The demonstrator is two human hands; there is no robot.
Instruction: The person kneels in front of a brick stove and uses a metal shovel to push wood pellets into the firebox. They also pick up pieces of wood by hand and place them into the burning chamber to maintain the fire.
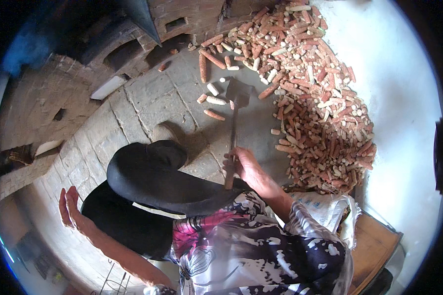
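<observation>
My right hand (244,164) is closed around the wooden handle of a small shovel (239,92). The handle runs upward in the view from my lap, and the shovel's dark blade is over the floor, left of a large heap of corn cobs (317,110). Several loose cobs lie near the blade, one of them a pale cob (216,100). My left hand (71,207) is raised at the lower left, beside my dark-clad leg, with nothing in it; its fingers are extended, the thumb side partly hidden.
A brick structure with dark openings (122,55) runs along the upper left. The cob heap rests against a white wall (402,110). A white woven sack (317,210) and a brown wooden or leather-like panel (373,243) stand at the lower right. Stone slabs (151,92) pave the floor.
</observation>
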